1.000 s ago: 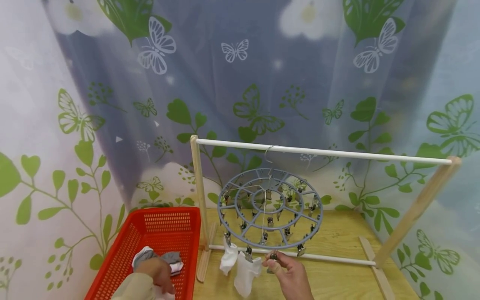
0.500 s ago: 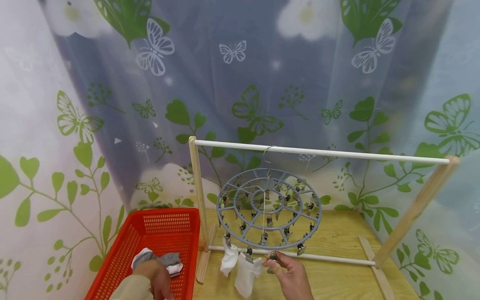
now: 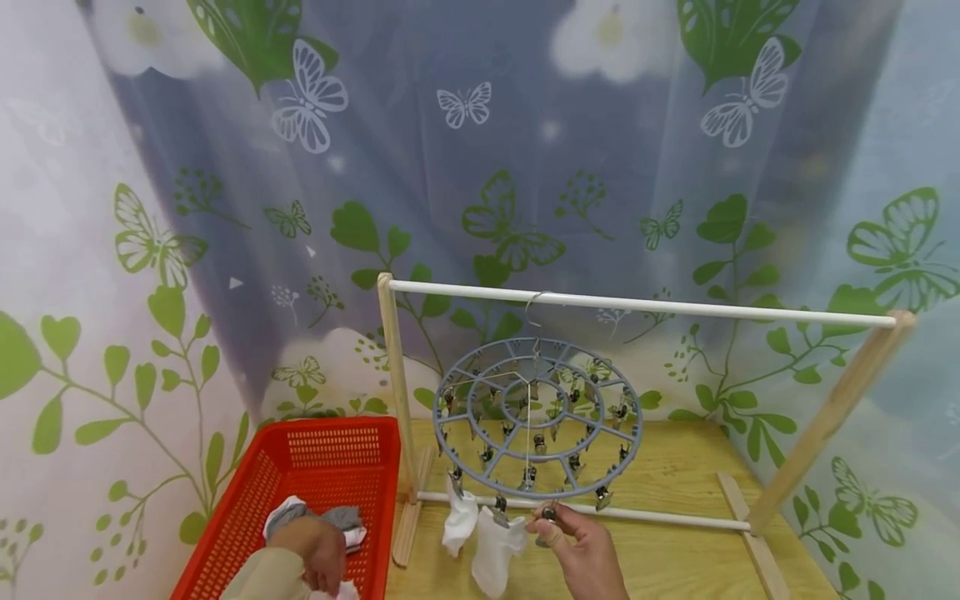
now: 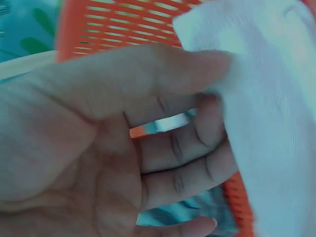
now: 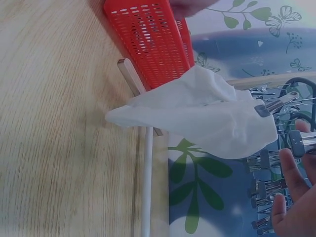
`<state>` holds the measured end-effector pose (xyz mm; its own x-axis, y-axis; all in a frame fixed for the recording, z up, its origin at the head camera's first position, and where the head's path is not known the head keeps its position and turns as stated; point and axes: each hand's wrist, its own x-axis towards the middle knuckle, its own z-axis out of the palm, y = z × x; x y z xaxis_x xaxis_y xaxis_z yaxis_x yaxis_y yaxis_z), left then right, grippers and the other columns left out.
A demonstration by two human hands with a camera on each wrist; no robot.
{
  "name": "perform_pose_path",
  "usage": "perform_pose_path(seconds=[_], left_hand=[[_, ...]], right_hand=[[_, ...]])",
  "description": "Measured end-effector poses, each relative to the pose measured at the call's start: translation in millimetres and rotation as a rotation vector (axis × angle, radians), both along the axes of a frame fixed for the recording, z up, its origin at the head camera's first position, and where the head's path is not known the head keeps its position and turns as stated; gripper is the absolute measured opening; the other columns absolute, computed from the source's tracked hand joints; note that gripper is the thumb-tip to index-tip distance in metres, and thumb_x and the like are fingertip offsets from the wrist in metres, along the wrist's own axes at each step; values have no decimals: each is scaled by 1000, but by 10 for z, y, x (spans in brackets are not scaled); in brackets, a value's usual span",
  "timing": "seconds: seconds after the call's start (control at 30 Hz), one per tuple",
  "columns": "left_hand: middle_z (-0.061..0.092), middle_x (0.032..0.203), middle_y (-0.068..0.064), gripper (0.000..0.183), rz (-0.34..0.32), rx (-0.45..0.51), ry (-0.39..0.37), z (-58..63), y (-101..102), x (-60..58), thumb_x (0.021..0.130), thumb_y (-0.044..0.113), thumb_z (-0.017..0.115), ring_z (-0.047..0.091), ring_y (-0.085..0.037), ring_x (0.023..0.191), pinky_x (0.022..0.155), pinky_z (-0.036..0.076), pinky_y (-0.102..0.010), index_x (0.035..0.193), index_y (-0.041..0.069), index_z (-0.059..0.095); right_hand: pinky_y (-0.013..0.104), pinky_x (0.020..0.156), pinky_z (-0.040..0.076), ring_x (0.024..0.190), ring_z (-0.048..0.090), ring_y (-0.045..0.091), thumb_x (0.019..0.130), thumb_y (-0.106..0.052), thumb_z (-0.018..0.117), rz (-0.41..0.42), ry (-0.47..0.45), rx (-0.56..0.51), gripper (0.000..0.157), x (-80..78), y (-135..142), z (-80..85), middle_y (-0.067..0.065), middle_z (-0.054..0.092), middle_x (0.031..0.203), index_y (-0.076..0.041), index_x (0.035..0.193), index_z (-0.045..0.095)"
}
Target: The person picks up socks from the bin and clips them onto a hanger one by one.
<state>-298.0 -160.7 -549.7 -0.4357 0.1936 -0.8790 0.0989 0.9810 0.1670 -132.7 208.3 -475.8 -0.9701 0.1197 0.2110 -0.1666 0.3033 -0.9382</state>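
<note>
My left hand (image 3: pixel 318 550) is over the red basket (image 3: pixel 390 500). In the left wrist view its thumb and forefinger pinch the edge of a pale sock (image 4: pixel 276 108), which hangs down at the right. My right hand (image 3: pixel 588 554) pinches a metal clip (image 5: pixel 297 143) at the front edge of the round grey clip hanger (image 3: pixel 641 425). Two white socks hang from neighbouring clips just left of that hand: a nearer sock (image 3: pixel 492 557) and a smaller-looking sock (image 3: pixel 460 525).
Grey and white socks (image 3: pixel 341 517) lie in the basket. The hanger hooks onto the white top bar (image 3: pixel 712 309) of a wooden-ended rack on the wood-grain table (image 3: pixel 675 450). Several other metal clips dangle from the rings. A patterned curtain (image 3: pixel 405 167) stands behind.
My left hand has dipped slightly in the basket and come back up, with the pale sock showing below its fingers. The right hand has stayed at the same clip.
</note>
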Motion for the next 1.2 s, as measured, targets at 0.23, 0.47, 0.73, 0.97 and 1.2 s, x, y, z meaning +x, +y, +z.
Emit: perform_pose_path(seconds=[0.23,0.47,0.73,0.97,1.2], left_hand=[[62,81,-1,8,-83,263,254,789,280,354,80,11,58,58,-13,72,70,48,-30,75,6,63],[61,95,-6,19,-25,386,383,942,311,371,84,15,61,57,-21,89,84,48,-36,91,-2,65],[40,65,6,24,-69,669,513,950,237,352,88,15,69,38,-11,61,58,33,-26,70,10,54],[46,69,6,15,-81,788,606,1013,255,352,84,13,74,42,-10,65,60,37,-26,87,8,60],[59,78,7,14,-134,861,663,1094,350,411,85,16,75,52,-4,71,62,44,-24,90,10,63]], right_hand=[[26,75,53,91,65,5,92,-12,65,-21,61,-15,12,5,-35,-42,8,73,98,-7,92,75],[27,73,54,89,65,4,92,-11,65,-48,79,-2,12,11,-21,-61,10,72,98,-5,90,75],[26,73,54,89,66,6,92,-13,65,-51,26,-13,12,11,-14,-37,8,72,99,-6,92,75],[26,73,54,86,66,6,93,-16,64,-52,-12,-10,16,3,-7,-47,6,73,96,-5,101,73],[25,78,52,96,64,4,98,-16,59,-61,36,22,18,21,9,-33,8,74,93,-4,101,72]])
